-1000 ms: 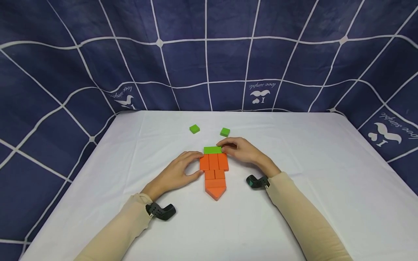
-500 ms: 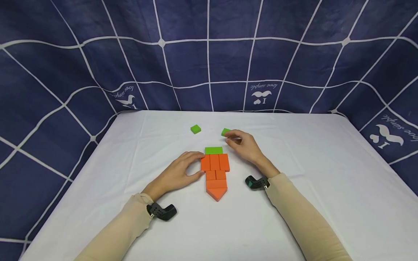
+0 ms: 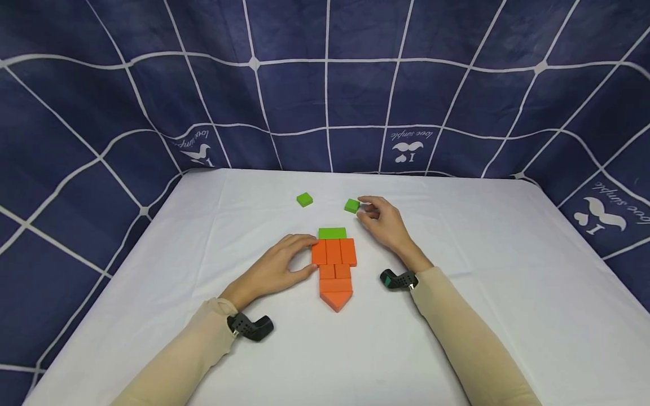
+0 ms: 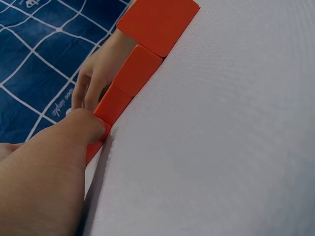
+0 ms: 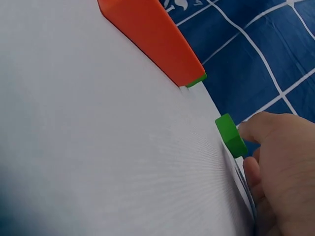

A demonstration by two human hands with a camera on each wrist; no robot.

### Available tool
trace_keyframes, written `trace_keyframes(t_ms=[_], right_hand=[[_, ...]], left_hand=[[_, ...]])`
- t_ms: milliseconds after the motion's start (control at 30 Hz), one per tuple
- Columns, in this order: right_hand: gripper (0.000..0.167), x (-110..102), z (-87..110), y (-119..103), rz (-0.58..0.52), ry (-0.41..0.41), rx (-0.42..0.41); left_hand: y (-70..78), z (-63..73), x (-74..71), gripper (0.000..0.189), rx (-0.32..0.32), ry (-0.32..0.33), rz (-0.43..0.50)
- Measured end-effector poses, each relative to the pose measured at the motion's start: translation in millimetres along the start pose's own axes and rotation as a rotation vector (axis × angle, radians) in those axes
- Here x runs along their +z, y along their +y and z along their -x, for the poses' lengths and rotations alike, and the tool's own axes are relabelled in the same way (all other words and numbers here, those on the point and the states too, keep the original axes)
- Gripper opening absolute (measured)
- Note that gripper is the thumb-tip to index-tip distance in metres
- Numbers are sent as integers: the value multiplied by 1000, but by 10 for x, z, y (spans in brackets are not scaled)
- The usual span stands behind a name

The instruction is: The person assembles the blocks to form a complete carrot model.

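Flat orange blocks [image 3: 333, 251] lie edge to edge on the white cloth, ending in a wedge-shaped block [image 3: 337, 299] towards the person. A green rectangular block [image 3: 332, 233] sits against their far edge. My left hand [image 3: 272, 269] holds the leftmost orange block [image 3: 318, 253] between its thumb and fingertips; the left wrist view shows the thumb [image 4: 91, 123] against orange blocks, other fingers mostly hidden. At the right edge of a small green square block [image 3: 352, 206] is my right hand [image 3: 384, 221], thumb and index finger apart. In the right wrist view the thumb overlaps this green block [image 5: 230, 134].
Another small green block [image 3: 304, 199] lies back left of the arrangement. The white-covered table [image 3: 274, 366] ends at a navy grid-patterned curtain [image 3: 284, 96] behind. Black wrist devices [image 3: 250, 327] sit on both forearms.
My right hand has left the green rectangular block and moved away from the person to the right-hand small green block. My left hand has stayed at the orange blocks.
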State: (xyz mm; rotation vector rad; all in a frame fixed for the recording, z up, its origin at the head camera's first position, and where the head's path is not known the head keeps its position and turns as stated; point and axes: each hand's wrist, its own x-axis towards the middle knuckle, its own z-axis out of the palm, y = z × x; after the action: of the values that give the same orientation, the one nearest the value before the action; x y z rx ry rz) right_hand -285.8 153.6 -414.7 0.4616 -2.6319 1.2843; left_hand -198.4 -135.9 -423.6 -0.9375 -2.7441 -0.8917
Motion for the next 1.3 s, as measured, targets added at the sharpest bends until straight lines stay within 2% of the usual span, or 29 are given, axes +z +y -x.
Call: trace_keyframes(t_ms=[400,700,933,1300], right_hand=[[46,35,-118,13,97,0,41],[40,53,-158,0,119,-5,68],[37,53,-133,18,71,10,56],[35,15,-88,37,2,-17,63]], left_hand=[[5,-5,-5,55,-5,-3,0],[1,1,-6,55,-7,-7,2],[2,-3,-3,55,-1,-2,-1],[6,-3,-6,55,-6,-5,-4]])
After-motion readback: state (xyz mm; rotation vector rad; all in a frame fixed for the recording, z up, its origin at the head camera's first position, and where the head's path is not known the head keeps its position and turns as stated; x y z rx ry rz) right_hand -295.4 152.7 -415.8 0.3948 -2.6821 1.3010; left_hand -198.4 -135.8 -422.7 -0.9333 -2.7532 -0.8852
